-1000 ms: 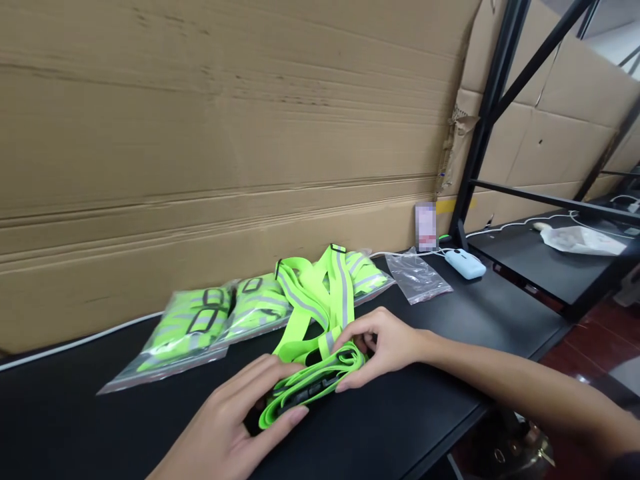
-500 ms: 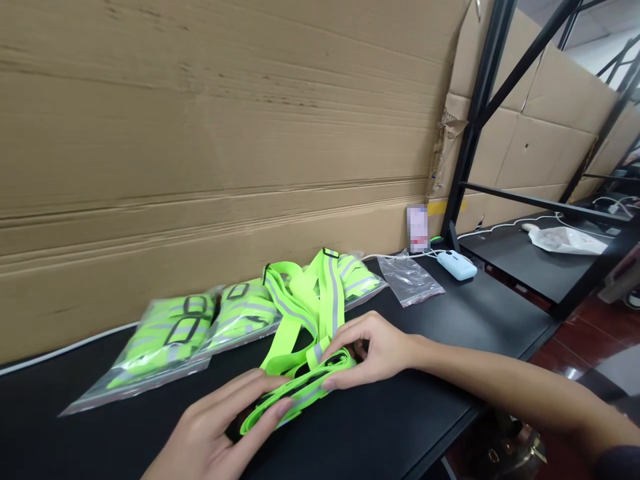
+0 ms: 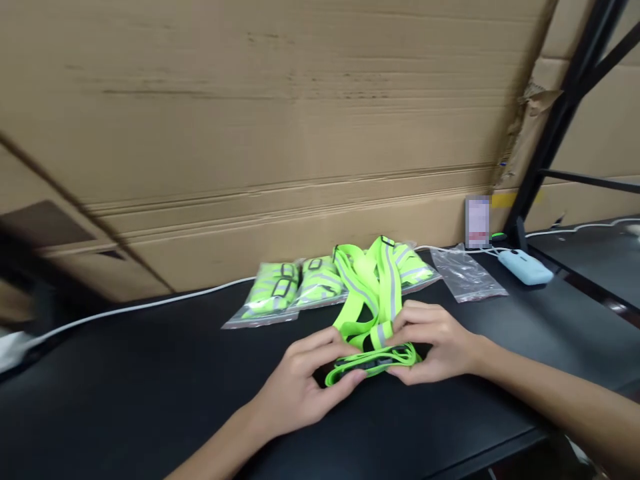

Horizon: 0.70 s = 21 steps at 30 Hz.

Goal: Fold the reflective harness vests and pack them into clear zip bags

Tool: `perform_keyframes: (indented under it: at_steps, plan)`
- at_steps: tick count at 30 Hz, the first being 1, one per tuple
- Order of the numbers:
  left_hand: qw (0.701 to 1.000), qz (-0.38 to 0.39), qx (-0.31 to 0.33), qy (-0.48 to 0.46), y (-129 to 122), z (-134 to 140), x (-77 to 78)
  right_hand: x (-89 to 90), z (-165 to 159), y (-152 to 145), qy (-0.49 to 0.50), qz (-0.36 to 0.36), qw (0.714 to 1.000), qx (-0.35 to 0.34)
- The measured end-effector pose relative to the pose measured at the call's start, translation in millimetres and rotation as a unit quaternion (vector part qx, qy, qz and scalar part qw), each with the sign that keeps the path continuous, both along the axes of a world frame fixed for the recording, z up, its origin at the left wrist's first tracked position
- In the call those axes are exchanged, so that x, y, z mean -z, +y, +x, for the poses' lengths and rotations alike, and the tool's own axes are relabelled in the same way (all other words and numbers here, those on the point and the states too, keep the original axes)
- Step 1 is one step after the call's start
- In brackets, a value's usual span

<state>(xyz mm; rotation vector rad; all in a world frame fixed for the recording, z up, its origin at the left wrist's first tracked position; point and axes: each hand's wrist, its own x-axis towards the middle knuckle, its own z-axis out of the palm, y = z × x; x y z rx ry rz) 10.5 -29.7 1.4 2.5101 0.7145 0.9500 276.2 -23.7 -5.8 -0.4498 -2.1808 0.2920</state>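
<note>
Between my two hands is a neon-green reflective strap (image 3: 373,363) with a grey stripe, folded into a flat bundle near the front of the black table. My left hand (image 3: 315,377) pinches the bundle's left end between thumb and fingers. At the other end, my right hand (image 3: 433,343) grips it the same way, fingers on top and thumb in front. Loose lengths of the strap (image 3: 357,277) run from the bundle back over the packed bags, with black buckles on them. Dark parts show inside the folds, but I cannot make out what they are.
Clear bags of folded green straps (image 3: 273,290) lie along the cardboard wall (image 3: 300,147). Right of them are a flat clear zip bag (image 3: 467,273), a light-blue device (image 3: 525,267) and an upright card (image 3: 477,223). A white cable (image 3: 165,301) runs along the wall. A black metal post (image 3: 555,127) stands at right.
The view has turned left, so everything appears further right. Both hands keep hold of the bundle, which now lies more level across the view.
</note>
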Motion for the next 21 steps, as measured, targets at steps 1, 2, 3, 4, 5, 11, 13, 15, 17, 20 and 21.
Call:
perform_keyframes:
  at_steps: [1,2,3,4,5,11,13,15,17,20,21]
  plan:
    - [1.000,-0.001,0.008,-0.007,-0.4,0.0,-0.1,-0.6,-0.7,-2.1,-0.005,0.019,1.000,-0.004]
    - [1.000,0.002,0.016,-0.013,-0.6,-0.3,0.0,-0.9,-1.5,-4.1,-0.009,0.024,1.000,-0.014]
    - [1.000,0.008,0.023,-0.019,-0.8,-0.7,0.2,-0.9,-2.2,-5.9,-0.013,0.016,0.999,-0.026]
    - [0.999,0.014,0.029,-0.024,-0.9,-1.3,0.4,-0.7,-2.9,-7.6,-0.016,0.000,0.999,-0.036]
    - [0.999,0.019,0.033,-0.026,-1.1,-1.9,0.6,-0.4,-3.5,-8.9,-0.019,-0.022,0.999,-0.044]
    - [0.999,-0.044,0.012,-0.007,-2.8,-2.2,-1.1,0.4,-2.9,-9.9,-0.040,-0.171,0.984,0.001]
    - [0.996,-0.087,0.001,0.003,-3.8,-0.8,-1.8,-0.6,-1.9,-9.6,-0.051,-0.212,0.976,0.028]
    - [0.992,-0.124,-0.008,0.009,-4.5,0.8,-1.8,-2.2,-1.3,-10.0,-0.060,-0.232,0.970,0.048]
    - [0.988,-0.151,-0.020,0.013,-4.3,2.3,-1.2,-4.3,-1.2,-10.6,-0.066,-0.240,0.967,0.058]
    - [0.985,-0.166,-0.029,0.027,-2.9,4.1,0.2,-6.9,-1.7,-10.5,-0.085,-0.245,0.965,0.049]
    - [0.986,-0.163,-0.033,0.033,-2.5,4.6,0.6,-7.3,-1.9,-10.0,-0.093,-0.247,0.964,0.042]
